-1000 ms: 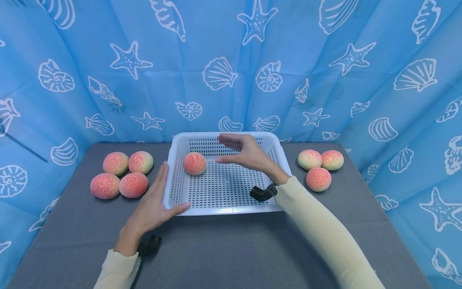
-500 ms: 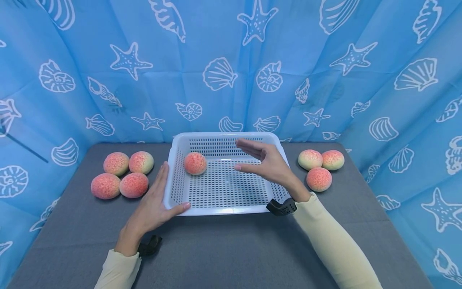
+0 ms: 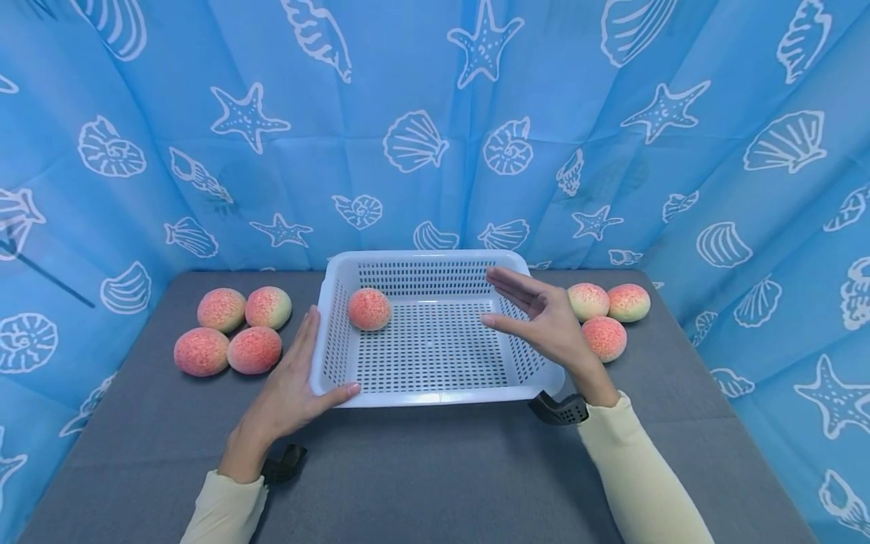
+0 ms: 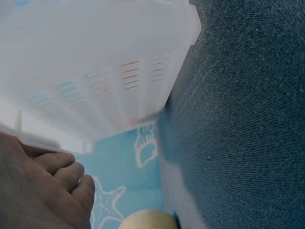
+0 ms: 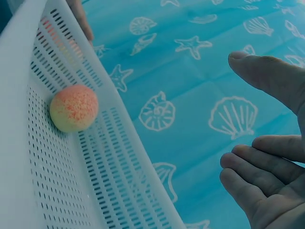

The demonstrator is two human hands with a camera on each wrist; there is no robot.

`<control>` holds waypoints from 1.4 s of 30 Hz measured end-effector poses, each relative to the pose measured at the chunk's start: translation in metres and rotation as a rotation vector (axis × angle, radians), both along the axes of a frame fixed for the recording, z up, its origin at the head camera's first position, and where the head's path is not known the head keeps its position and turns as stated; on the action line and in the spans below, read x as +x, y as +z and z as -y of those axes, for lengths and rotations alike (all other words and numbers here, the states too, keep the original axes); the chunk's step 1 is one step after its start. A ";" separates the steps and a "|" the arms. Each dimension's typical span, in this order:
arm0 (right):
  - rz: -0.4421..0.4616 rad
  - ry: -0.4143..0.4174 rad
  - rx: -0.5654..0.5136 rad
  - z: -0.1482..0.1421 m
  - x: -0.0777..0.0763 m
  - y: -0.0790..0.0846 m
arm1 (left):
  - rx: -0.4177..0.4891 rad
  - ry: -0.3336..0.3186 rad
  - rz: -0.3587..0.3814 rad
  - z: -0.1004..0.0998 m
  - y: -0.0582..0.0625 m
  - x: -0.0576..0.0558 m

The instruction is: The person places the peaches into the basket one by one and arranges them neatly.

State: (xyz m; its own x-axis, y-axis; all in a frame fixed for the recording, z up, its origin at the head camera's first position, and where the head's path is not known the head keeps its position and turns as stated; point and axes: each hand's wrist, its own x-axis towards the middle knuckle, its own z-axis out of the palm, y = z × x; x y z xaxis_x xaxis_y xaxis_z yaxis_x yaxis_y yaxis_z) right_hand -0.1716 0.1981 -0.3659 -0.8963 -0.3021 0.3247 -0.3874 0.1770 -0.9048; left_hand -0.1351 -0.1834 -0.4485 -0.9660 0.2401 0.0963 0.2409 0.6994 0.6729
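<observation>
A white perforated plastic basket [image 3: 435, 397] stands on the grey cloth with one pink-and-yellow peach [image 3: 369, 309] inside, near its left wall. My left hand [image 3: 282, 393] rests against the basket's left side, its fingers straight along the outer wall and its thumb on the front rim. Above the basket's right edge is my right hand [image 3: 547, 321], thumb and fingers spread apart with nothing between them. In the right wrist view, the same peach [image 5: 74, 109] sits in the basket beyond the fingers. The right hand partly hides the basket's right side.
Several peaches [image 3: 254, 350] lie grouped on the grey cloth [image 3: 435, 483] left of the basket. To the right are three more peaches [image 3: 628, 302], close to the right hand. A blue curtain [image 3: 435, 196] with white shells and starfish hangs behind and at the sides.
My right hand has moved right, from over the basket's middle to its right edge, fingers still spread. The left hand, basket and peaches stay where they were.
</observation>
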 end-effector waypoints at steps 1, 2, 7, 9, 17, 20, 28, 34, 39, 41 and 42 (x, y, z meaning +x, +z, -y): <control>-0.001 -0.011 -0.006 -0.002 0.002 -0.002 | -0.001 -0.001 -0.001 0.000 0.000 0.000; -0.004 -0.022 -0.013 -0.005 0.003 -0.004 | -0.002 -0.002 -0.002 0.000 0.000 0.000; -0.012 -0.083 -0.020 -0.017 0.011 -0.013 | -0.005 0.001 -0.001 0.000 -0.001 0.000; -0.008 -0.110 -0.016 -0.021 0.014 -0.016 | -0.003 0.001 -0.002 0.000 -0.001 0.000; 0.012 -0.174 -0.045 -0.035 0.022 -0.026 | 0.004 0.005 0.004 -0.001 0.000 0.000; 0.007 -0.204 -0.034 -0.039 0.023 -0.029 | 0.009 0.002 -0.002 -0.001 -0.001 0.000; -0.007 -0.244 -0.065 -0.050 0.023 -0.033 | -0.006 0.002 -0.014 -0.001 -0.002 0.000; -0.040 -0.271 -0.148 -0.063 0.024 -0.032 | -0.005 0.001 -0.009 0.000 -0.002 -0.001; -0.032 -0.322 -0.207 -0.076 0.025 -0.031 | -0.008 0.005 -0.005 -0.001 -0.001 0.000; -0.023 -0.355 -0.228 -0.082 0.025 -0.032 | -0.007 0.005 -0.004 -0.001 -0.001 0.000; -0.020 -0.375 -0.236 -0.086 0.025 -0.033 | -0.006 0.005 -0.002 0.000 -0.001 0.000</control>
State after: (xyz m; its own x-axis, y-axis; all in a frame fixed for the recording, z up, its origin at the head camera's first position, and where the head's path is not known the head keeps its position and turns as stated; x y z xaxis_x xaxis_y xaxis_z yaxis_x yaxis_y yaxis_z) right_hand -0.1470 0.2837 -0.3985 -0.9227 0.1273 0.3638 -0.3533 0.0981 -0.9304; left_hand -0.1354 -0.1830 -0.4495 -0.9671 0.2353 0.0968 0.2384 0.7046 0.6684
